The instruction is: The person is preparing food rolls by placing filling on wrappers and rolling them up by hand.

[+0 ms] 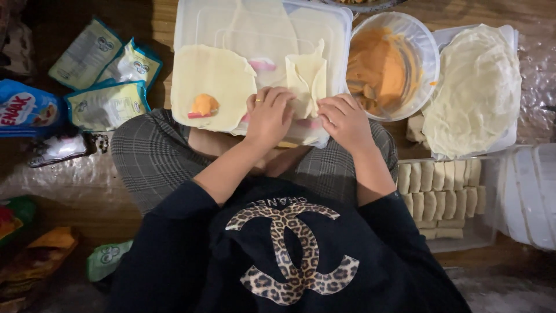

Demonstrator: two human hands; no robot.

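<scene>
While both hands press at its lower edge, the half-folded wrapper (308,78) is kept on the white lid (324,29) laid across the lap. The left hand (269,116) is curled, fingertips pinching the left flap; the right hand (346,119) is bent on the right flap. Thin dough could be torn by hard pinching, and filling squeezed out. The lid could be tipped, sliding the open wrapper (211,87) to the left.
</scene>
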